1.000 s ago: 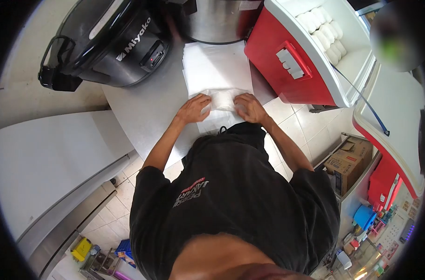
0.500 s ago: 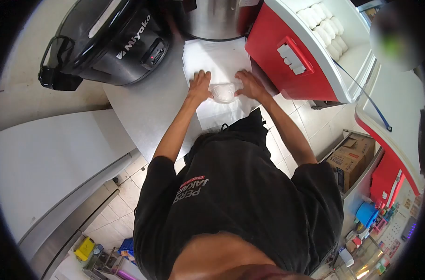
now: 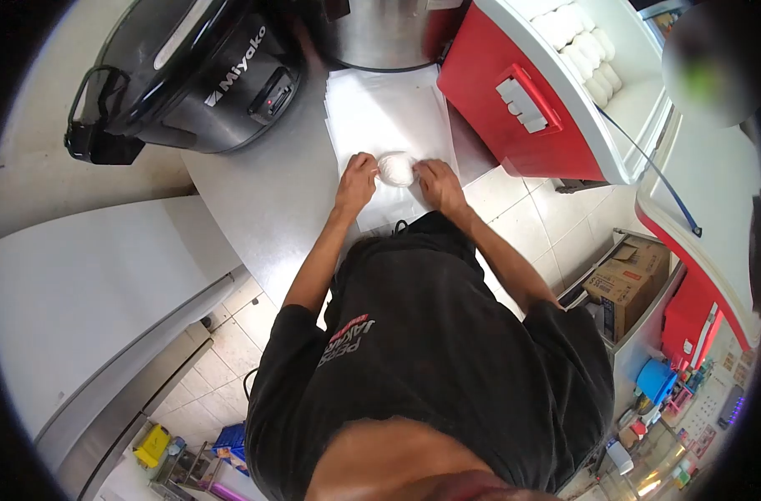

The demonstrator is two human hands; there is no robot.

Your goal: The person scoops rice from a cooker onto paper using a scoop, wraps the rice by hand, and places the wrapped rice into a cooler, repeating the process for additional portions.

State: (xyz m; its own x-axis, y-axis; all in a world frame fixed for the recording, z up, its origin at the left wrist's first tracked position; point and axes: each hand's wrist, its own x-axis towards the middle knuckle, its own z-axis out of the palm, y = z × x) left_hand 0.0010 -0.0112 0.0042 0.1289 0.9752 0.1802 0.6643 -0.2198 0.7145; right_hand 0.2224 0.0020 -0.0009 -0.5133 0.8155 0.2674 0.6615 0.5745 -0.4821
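A rounded white bundle (image 3: 396, 169), which looks like rice in a thin wrapper, lies on a stack of white sheets (image 3: 384, 108) on the metal table (image 3: 255, 192). My left hand (image 3: 358, 182) is at its left side, with the fingers curled and pinched at the wrapper's edge. On the opposite side, my right hand (image 3: 439, 184) has its fingers bent together, with the tips against the bundle's right end. Exactly how much wrapper sits between the fingertips is too small to see.
A black rice cooker (image 3: 230, 104) stands at the left, and a steel pot (image 3: 389, 37) behind the sheets. To the right is an open red cool box (image 3: 501, 92) holding several white bundles (image 3: 585, 54). A cardboard box (image 3: 635, 288) sits lower right.
Both hands have come toward my body and their spread fingers have curled in at the bundle's sides. The clear film spread in front of the bundle no longer shows there.
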